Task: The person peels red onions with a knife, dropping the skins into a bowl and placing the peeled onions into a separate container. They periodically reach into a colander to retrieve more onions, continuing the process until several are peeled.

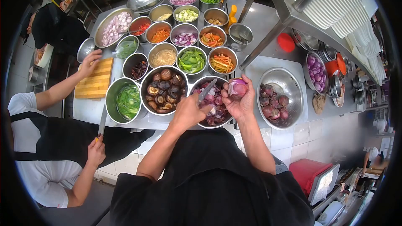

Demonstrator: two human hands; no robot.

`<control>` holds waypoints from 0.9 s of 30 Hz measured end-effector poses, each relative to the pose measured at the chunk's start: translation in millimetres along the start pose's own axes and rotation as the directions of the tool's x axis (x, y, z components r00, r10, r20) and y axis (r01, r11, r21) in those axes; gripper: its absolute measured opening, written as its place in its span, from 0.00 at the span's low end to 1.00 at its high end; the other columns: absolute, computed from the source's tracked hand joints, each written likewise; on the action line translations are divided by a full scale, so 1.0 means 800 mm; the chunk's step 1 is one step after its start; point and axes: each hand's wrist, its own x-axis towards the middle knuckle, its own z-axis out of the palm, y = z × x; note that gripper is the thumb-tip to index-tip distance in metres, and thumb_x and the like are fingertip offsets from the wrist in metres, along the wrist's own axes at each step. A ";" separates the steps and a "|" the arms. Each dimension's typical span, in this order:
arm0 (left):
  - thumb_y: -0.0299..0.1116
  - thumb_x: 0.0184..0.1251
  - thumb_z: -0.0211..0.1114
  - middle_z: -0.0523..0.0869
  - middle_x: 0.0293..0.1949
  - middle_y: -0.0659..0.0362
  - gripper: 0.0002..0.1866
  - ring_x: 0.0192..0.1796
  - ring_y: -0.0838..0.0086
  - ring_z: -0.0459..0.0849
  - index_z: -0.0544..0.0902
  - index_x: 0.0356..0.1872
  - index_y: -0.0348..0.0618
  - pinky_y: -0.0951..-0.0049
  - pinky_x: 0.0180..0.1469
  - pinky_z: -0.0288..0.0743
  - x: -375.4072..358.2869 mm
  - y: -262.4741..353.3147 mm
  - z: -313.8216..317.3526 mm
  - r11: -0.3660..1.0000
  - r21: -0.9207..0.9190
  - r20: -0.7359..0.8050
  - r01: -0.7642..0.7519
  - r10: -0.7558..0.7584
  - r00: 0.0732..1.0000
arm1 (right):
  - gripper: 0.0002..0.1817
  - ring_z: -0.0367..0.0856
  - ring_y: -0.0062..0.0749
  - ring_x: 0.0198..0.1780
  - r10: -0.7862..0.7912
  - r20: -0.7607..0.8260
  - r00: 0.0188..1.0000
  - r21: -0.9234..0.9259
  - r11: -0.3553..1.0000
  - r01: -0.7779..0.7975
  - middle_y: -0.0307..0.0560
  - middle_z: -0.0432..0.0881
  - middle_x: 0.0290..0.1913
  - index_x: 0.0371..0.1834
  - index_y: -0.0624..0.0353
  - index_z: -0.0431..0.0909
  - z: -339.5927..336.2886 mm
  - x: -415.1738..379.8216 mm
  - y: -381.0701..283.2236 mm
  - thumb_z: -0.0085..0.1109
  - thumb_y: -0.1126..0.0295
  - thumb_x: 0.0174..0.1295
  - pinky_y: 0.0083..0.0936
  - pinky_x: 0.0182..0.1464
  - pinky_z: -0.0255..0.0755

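My left hand [188,111] is closed on a small knife [207,90], its blade pointing up over a steel pot [229,120] of red onion skins and pieces. Right of the blade, my right hand [241,102] holds a red onion [237,88], partly peeled, above the pot's right side. A perforated steel colander [289,84] stands further right, with several unpeeled red onions [274,106] in it. Just left of my left hand is a pot of dark mushrooms [161,94].
Pots of cut vegetables [191,60] crowd the counter ahead. At left, a co-worker's hand [96,152] holds a long knife [103,119] near a wooden board [94,79]. A metal shelf post [264,44] rises at right, near a bowl of purple onions [317,73].
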 end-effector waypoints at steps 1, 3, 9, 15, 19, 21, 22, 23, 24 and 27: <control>0.42 0.53 0.74 0.82 0.21 0.48 0.20 0.25 0.62 0.82 0.81 0.30 0.30 0.64 0.31 0.73 0.000 0.007 -0.004 0.994 -0.110 0.028 0.009 -0.006 1.000 | 0.21 0.74 0.33 0.26 0.001 0.000 1.000 0.000 1.000 -0.001 0.43 0.76 0.26 0.32 0.57 0.73 -0.001 0.000 0.001 0.52 0.48 0.60 0.24 0.20 0.63; 0.44 0.54 0.73 0.82 0.20 0.53 0.21 0.25 0.70 0.79 0.83 0.31 0.31 0.69 0.29 0.71 -0.001 0.021 -0.004 0.969 -0.243 0.066 0.038 -0.023 0.998 | 0.20 0.75 0.33 0.30 0.012 0.157 0.987 0.009 1.000 -0.014 0.43 0.76 0.27 0.33 0.58 0.75 -0.003 0.000 0.004 0.52 0.50 0.60 0.28 0.27 0.68; 0.51 0.58 0.70 0.80 0.19 0.61 0.23 0.25 0.83 0.75 0.85 0.29 0.35 0.77 0.26 0.68 0.004 0.039 0.009 0.902 -0.432 0.092 0.008 0.035 0.995 | 0.21 0.75 0.36 0.33 -0.007 -0.078 0.997 0.071 0.997 0.013 0.46 0.77 0.30 0.33 0.60 0.75 0.017 0.001 0.022 0.51 0.49 0.60 0.29 0.37 0.72; 0.53 0.61 0.67 0.78 0.14 0.59 0.25 0.20 0.79 0.77 0.83 0.24 0.34 0.74 0.23 0.69 0.006 0.036 0.016 0.921 -0.387 0.049 -0.045 0.069 0.996 | 0.19 0.74 0.35 0.36 -0.074 0.042 0.996 0.065 0.995 0.071 0.44 0.76 0.29 0.31 0.61 0.73 0.023 -0.002 0.028 0.49 0.54 0.63 0.27 0.40 0.71; 0.56 0.63 0.63 0.78 0.13 0.58 0.29 0.18 0.77 0.78 0.82 0.22 0.33 0.73 0.22 0.69 0.006 0.036 0.019 0.897 -0.440 0.055 -0.047 0.080 0.995 | 0.18 0.73 0.34 0.35 -0.077 0.107 0.991 0.042 0.996 0.073 0.44 0.73 0.29 0.31 0.61 0.71 0.018 0.001 0.031 0.49 0.55 0.63 0.27 0.39 0.69; 0.57 0.64 0.62 0.78 0.13 0.58 0.30 0.18 0.77 0.78 0.82 0.22 0.33 0.73 0.22 0.68 0.005 0.042 0.014 0.895 -0.442 0.043 -0.058 0.086 0.995 | 0.17 0.71 0.33 0.34 -0.164 0.089 0.982 -0.054 0.984 0.169 0.43 0.72 0.30 0.32 0.62 0.70 0.020 0.000 0.035 0.49 0.56 0.63 0.27 0.38 0.68; 0.58 0.64 0.60 0.78 0.13 0.58 0.32 0.18 0.78 0.77 0.82 0.22 0.32 0.72 0.22 0.68 0.006 0.044 0.011 0.894 -0.443 0.032 -0.070 0.093 0.995 | 0.17 0.71 0.33 0.34 -0.163 0.089 0.983 -0.054 0.984 0.169 0.43 0.72 0.30 0.32 0.62 0.70 0.020 0.001 0.037 0.49 0.56 0.63 0.27 0.38 0.68; 0.58 0.64 0.60 0.78 0.13 0.58 0.32 0.18 0.78 0.77 0.82 0.22 0.32 0.72 0.22 0.68 0.007 0.043 0.012 0.894 -0.443 0.032 -0.069 0.093 0.995 | 0.17 0.71 0.33 0.34 -0.194 0.101 0.976 -0.074 0.977 0.202 0.43 0.72 0.30 0.32 0.62 0.70 0.018 0.003 0.038 0.48 0.56 0.63 0.27 0.39 0.67; 0.58 0.66 0.59 0.77 0.13 0.58 0.32 0.19 0.79 0.76 0.82 0.22 0.32 0.72 0.22 0.68 0.008 0.041 0.013 0.898 -0.435 0.036 -0.065 0.090 0.995 | 0.17 0.71 0.33 0.34 -0.225 0.113 0.968 -0.093 0.967 0.236 0.43 0.72 0.31 0.33 0.62 0.70 0.017 0.003 0.039 0.48 0.56 0.64 0.26 0.39 0.67; 0.57 0.67 0.57 0.77 0.13 0.59 0.32 0.20 0.80 0.74 0.81 0.21 0.31 0.72 0.22 0.66 0.010 0.033 0.023 0.885 -0.463 0.035 -0.052 0.077 0.996 | 0.16 0.71 0.31 0.35 -0.272 0.145 0.951 -0.142 0.946 0.292 0.43 0.72 0.30 0.34 0.62 0.71 0.018 0.002 0.040 0.48 0.57 0.64 0.26 0.39 0.67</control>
